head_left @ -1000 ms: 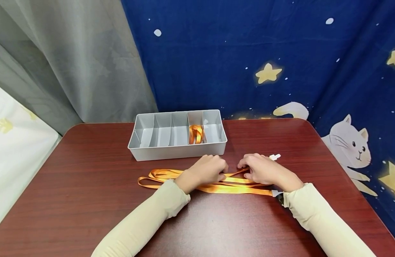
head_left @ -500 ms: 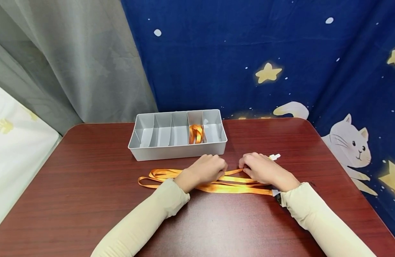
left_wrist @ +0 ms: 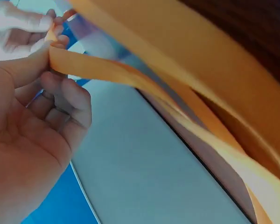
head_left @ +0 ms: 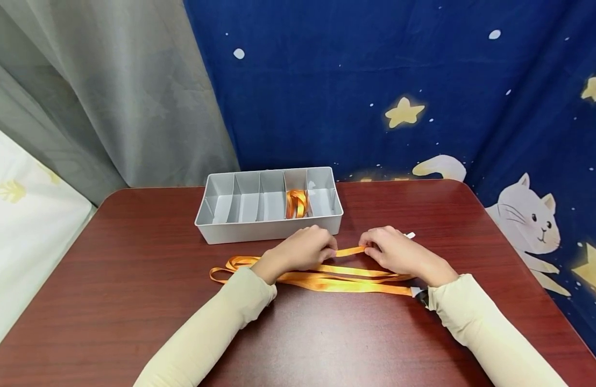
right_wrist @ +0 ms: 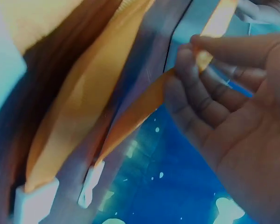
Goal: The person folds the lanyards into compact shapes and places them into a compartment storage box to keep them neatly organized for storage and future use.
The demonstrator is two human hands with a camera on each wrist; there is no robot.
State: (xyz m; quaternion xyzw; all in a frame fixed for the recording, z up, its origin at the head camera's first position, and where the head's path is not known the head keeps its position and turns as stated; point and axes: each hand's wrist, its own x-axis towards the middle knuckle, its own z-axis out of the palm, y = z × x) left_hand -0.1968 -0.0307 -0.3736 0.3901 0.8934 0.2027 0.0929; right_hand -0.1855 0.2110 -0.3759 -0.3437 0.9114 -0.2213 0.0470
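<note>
While the grey divided tray (head_left: pixel 215 228) sits on the table just behind my hands, its second compartment from the right holds a coiled orange ribbon (head_left: pixel 296 203); the others look bare. In front of the tray, my left hand (head_left: pixel 303 251) pinches the long orange lanyard (head_left: pixel 348 251) between thumb and fingertip, and my right hand (head_left: pixel 397 252) pinches the same strand just beside it.
</note>
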